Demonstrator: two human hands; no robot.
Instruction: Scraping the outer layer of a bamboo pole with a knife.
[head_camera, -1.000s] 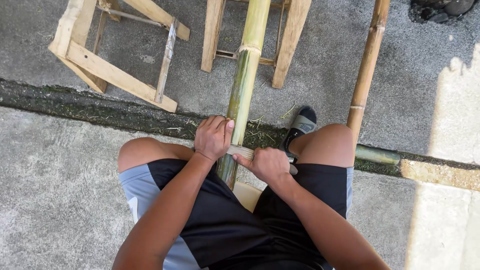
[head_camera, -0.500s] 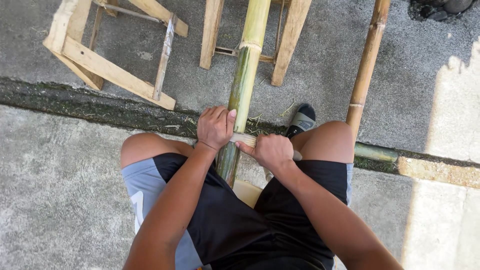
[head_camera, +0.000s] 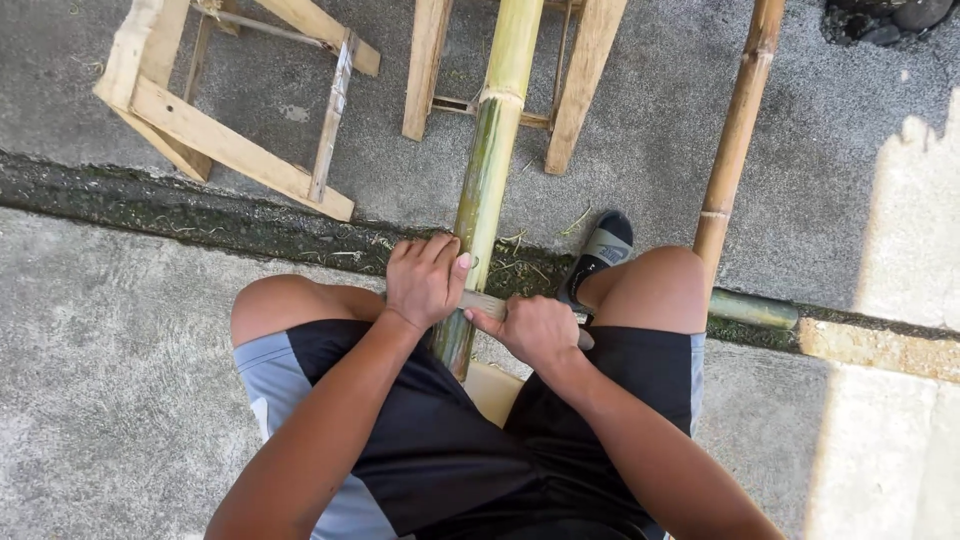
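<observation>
Between the seated person's knees, a thick green bamboo pole (head_camera: 487, 180) is held, running up and away between the legs of a wooden stand (head_camera: 580, 90). Since a second ago the left hand (head_camera: 424, 282) has been slid slightly up the pole and is now wrapped over it, while the right hand (head_camera: 538, 330) stays closed on a short tool handle (head_camera: 485, 303) laid across the pole. The work appears to have crept along the stem. The tool's blade is covered by the hands, so its kind cannot be told. The pole's near end is hidden by the shorts; a thinner brown bamboo pole (head_camera: 738, 120) and a second wooden frame (head_camera: 215, 140) are cut off at the top edge.
</observation>
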